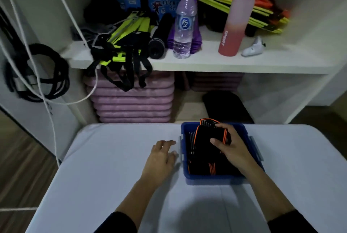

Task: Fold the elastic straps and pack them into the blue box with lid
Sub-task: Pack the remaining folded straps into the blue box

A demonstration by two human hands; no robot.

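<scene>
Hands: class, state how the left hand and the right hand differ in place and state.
The left hand is over the table, beside the box; the right hand is over the box. The left hand holds nothing, fingers relaxed; the right hand grips a folded strap. Both have dark sleeves.

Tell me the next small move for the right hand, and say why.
Probably lower the folded strap into the blue box and let go. The right hand grips it just over the box, where other straps already lie; the left hand rests open on the table beside it.
</scene>
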